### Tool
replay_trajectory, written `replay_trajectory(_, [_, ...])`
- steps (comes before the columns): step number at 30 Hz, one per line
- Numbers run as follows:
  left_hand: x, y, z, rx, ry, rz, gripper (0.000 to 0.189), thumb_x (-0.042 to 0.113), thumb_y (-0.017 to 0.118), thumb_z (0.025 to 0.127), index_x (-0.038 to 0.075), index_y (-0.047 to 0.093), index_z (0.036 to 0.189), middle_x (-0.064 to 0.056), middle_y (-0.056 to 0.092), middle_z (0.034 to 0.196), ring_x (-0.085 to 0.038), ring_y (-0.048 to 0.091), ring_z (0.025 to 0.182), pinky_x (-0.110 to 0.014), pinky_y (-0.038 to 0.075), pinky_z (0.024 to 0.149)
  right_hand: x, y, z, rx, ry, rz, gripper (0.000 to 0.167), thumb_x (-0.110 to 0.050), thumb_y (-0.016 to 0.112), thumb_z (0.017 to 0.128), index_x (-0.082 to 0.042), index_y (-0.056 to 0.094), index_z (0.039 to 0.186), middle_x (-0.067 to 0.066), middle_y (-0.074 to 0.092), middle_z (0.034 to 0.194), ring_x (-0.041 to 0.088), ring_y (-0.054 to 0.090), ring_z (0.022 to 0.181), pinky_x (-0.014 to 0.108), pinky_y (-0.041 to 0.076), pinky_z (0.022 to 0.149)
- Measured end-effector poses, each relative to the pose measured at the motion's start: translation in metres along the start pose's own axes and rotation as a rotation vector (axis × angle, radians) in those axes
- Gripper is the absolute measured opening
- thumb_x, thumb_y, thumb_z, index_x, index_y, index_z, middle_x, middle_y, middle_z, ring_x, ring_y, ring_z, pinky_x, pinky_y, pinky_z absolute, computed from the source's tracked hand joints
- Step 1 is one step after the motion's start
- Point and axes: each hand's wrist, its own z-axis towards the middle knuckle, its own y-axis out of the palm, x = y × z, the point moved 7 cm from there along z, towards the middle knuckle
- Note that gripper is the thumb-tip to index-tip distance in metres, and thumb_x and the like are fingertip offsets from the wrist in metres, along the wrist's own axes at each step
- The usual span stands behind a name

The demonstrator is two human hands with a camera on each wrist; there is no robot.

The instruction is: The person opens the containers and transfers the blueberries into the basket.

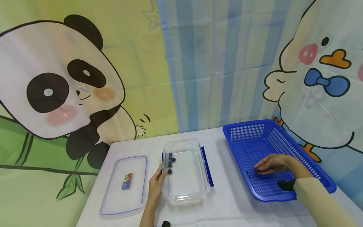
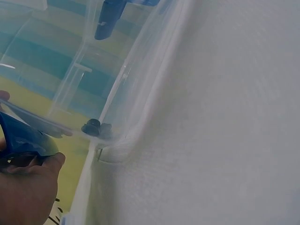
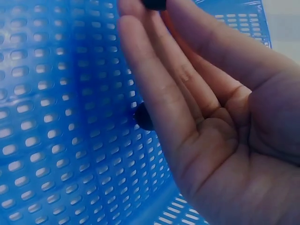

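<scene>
My left hand [image 1: 156, 183] grips the left side of a clear plastic container [image 1: 187, 197], its thumb at the rim by a blue side latch [image 2: 28, 138]. Several blueberries [image 1: 170, 160] lie along the container's left inside; dark ones [image 2: 93, 127] show through its wall in the left wrist view. On the right, my right hand [image 1: 273, 164] is inside a blue plastic basket [image 1: 295, 143], pinching a blueberry [image 3: 154, 4] between thumb and fingertips. Another blueberry [image 3: 144, 117] is partly hidden behind the fingers in the right wrist view.
A clear lid [image 1: 113, 201] with a coloured label [image 1: 127, 181] lies flat left of the container. The other blue latch [image 1: 208, 166] hangs out on the container's right side. White cloth [image 1: 221, 201] covers the table, and a printed curtain [image 1: 198, 63] stands behind it.
</scene>
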Motion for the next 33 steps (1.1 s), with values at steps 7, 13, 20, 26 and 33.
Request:
replay_trajectory(7, [0.002,0.0,0.0,0.008,0.013,-0.007,0.047,0.019,0.058,0.092,0.01,0.045,0.137,-0.008,0.035,0.143,-0.021,0.031,0.132,-0.024,0.03,0.103,0.002,-0.001,0.0,0.072,0.076,-0.022,0.02,0.001,0.058,0.088,0.01,0.064,0.105,0.017,0.066,0.098,0.028,0.064,0.09,0.042,0.051,0.087])
replay_trajectory(13, [0.004,0.0,0.001,0.011,0.042,-0.014,0.048,0.019,0.058,0.092,0.006,0.044,0.136,-0.011,0.035,0.143,-0.024,0.031,0.131,-0.018,0.032,0.1,0.007,-0.008,0.0,0.099,0.094,-0.021,0.022,0.0,0.059,0.088,0.011,0.063,0.106,0.02,0.066,0.098,0.029,0.064,0.09,0.041,0.052,0.085])
replay_trajectory(20, [0.002,-0.002,-0.001,0.014,0.021,-0.015,0.049,0.023,0.059,0.091,0.009,0.045,0.136,-0.008,0.036,0.143,-0.023,0.032,0.132,-0.02,0.032,0.1,-0.033,-0.005,-0.012,0.021,-0.077,0.022,0.027,-0.002,0.056,0.09,0.012,0.059,0.113,0.022,0.064,0.105,0.032,0.061,0.1,0.044,0.047,0.091])
replay_trajectory(26, [0.002,-0.005,-0.001,0.017,0.022,0.019,0.049,0.022,0.058,0.092,0.01,0.045,0.137,-0.009,0.036,0.143,-0.025,0.03,0.132,-0.027,0.029,0.103,-0.109,0.026,0.002,0.097,-0.206,-0.012,0.031,-0.005,0.058,0.09,0.011,0.058,0.116,0.018,0.064,0.107,0.029,0.062,0.1,0.041,0.049,0.09])
replay_trajectory(33, [0.002,-0.001,0.001,0.014,0.032,0.008,0.049,0.021,0.059,0.091,0.006,0.045,0.136,-0.011,0.037,0.142,-0.027,0.03,0.132,-0.026,0.03,0.102,-0.178,0.1,0.057,0.164,-0.257,0.034,0.036,-0.007,0.062,0.088,0.009,0.056,0.119,0.018,0.065,0.108,0.028,0.063,0.097,0.043,0.047,0.092])
